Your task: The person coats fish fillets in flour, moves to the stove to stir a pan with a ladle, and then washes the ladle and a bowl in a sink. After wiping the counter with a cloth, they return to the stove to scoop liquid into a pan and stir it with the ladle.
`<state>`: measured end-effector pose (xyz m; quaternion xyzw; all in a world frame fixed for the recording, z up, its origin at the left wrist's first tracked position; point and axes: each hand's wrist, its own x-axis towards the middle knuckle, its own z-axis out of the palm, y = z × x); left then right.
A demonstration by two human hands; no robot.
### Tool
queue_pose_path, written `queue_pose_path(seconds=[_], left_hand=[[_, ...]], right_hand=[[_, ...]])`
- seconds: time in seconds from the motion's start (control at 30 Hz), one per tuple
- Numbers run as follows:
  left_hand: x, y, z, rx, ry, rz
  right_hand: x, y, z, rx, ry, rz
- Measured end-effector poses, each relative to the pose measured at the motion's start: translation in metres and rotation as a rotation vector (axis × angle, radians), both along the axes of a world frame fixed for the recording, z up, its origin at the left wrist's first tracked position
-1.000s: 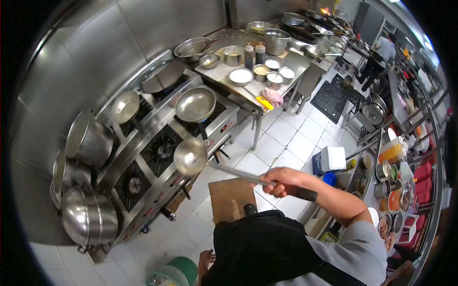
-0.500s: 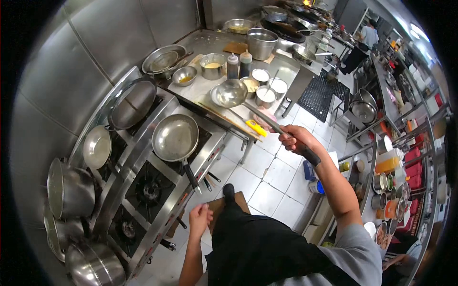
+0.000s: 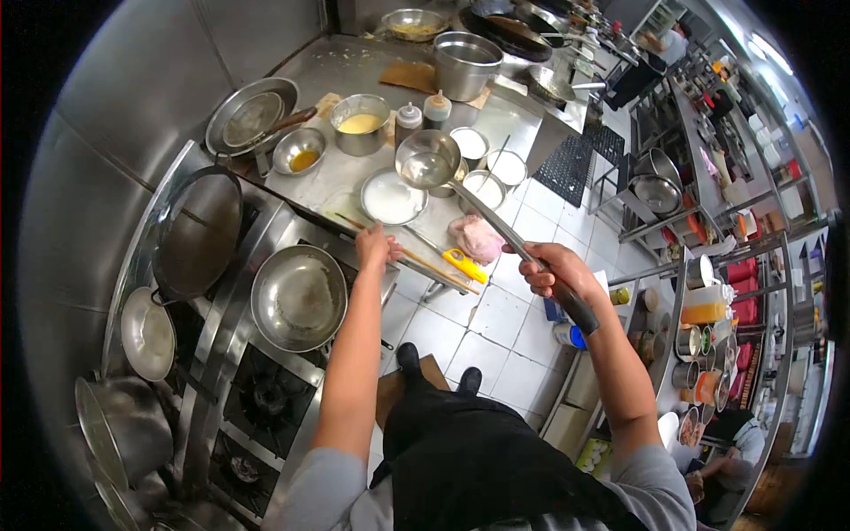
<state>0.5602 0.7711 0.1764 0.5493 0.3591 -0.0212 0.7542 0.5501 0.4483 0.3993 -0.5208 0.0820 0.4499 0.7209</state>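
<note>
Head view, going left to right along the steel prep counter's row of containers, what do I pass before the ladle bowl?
Wide steel basin holding a strainer → small bowl of amber liquid → steel pot of yellow batter → two squeeze bottles → ladle bowl, its handle held by the right hand.

No lettering, label, brand, number or sign can be read anywhere in the view. The squeeze bottles on the steel table show bare sides, and the containers on the shelf far to the right of that table are too small and blurred to make out any writing.
</note>
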Motion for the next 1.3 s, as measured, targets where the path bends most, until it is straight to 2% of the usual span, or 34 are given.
queue_pose_path(seconds=[0.07, 0.23, 0.4, 0.47, 0.7, 0.97, 1.07, 1.3], left_hand=[[0.014, -0.004, -0.006, -0.026, 0.015, 0.097], [0.031, 0.001, -0.030, -0.019, 0.028, 0.112], [0.031, 0.001, -0.023, 0.036, 0.056, 0.133], [0.032, 0.000, -0.023, -0.018, 0.018, 0.246], [0.027, 0.003, -0.019, -0.119, -0.027, 0.255], [0.022, 0.002, -0.022, -0.179, -0.078, 0.239], [0.023, 0.000, -0.025, -0.171, -0.090, 0.260], [0.027, -0.005, -0.029, -0.197, -0.106, 0.282]], right_hand=[[0.001, 0.005, -0.001, -0.073, -0.052, 0.014], [-0.001, 0.020, -0.006, -0.151, -0.096, -0.001], [-0.001, 0.028, -0.014, -0.160, -0.116, 0.015], [-0.004, 0.034, -0.012, -0.173, -0.116, -0.004], [-0.011, 0.038, -0.020, -0.272, -0.187, 0.020], [-0.028, 0.046, -0.040, -0.378, -0.394, 0.088], [-0.036, 0.054, -0.050, -0.604, -0.629, 0.143], [-0.056, 0.065, -0.077, -0.728, -0.807, 0.211]])
